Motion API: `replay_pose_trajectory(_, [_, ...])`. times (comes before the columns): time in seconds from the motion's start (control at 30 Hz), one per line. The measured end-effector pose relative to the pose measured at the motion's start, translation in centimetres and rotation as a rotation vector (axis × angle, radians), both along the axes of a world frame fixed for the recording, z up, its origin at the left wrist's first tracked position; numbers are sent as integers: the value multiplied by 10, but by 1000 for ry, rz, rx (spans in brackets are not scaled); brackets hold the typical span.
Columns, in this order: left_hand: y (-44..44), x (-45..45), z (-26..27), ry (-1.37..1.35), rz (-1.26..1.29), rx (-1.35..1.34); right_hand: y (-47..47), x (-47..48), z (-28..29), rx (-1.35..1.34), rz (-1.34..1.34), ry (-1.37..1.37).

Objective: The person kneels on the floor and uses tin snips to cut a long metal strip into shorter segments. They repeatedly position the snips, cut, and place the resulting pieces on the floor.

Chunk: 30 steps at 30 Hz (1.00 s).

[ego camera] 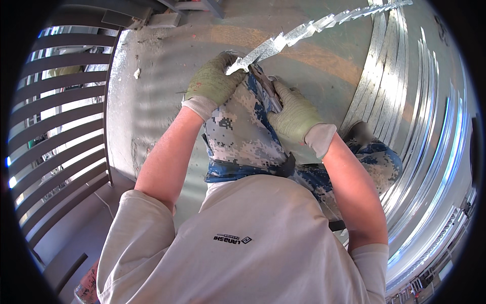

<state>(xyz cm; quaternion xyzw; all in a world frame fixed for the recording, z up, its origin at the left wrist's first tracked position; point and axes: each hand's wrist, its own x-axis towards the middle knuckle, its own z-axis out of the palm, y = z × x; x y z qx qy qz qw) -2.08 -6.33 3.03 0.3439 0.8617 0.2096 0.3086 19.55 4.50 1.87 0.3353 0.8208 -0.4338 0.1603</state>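
My left hand (213,81), in a green-coated work glove, grips the near end of a long notched strip of shiny sheet metal (273,46). That strip slants up to the right, its surface broken into overlapping jagged segments. In my gloved right hand (295,112) are the handles of a metal hand tool (267,83), probably snips or pliers. Its head meets the strip's near end beside my left fingers; whether the jaws touch the metal is hidden. Both hands are over my raised knee in camouflage trousers (243,129).
Long flat metal strips (383,76) lie on the concrete floor at the right, with narrower metal profiles (436,152) beyond them. A dark slatted metal railing (64,93) stands at the left. A block (164,20) sits near the top left, and a red worn object (88,283) at the bottom left.
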Motion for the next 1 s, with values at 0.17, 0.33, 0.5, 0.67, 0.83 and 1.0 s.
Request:
replay_pose_trajectory(0.17, [1,0,-2,10,-7,3,-3,-8,6,98,38,-119])
replay_pose_trajectory(0.33, [-5,-7,-14,-58,5,63,-13,-15,12,182,54,-174])
replay_pose_trajectory(0.5, [-4,-9,-16,17,-18,57,-20,-25,17,231,64,-245])
replay_pose_trajectory(0.67, [0,-5,-8,48,-23,60,-22,-23,11,308,63,-234])
replay_pose_trajectory(0.83, [-2,-4,-7,-85,5,70,-15,-12,-3,278,13,-170])
replay_pose_trajectory(1.0, [-4,-8,-6,-164,30,71,4,22,-29,34,-72,33])
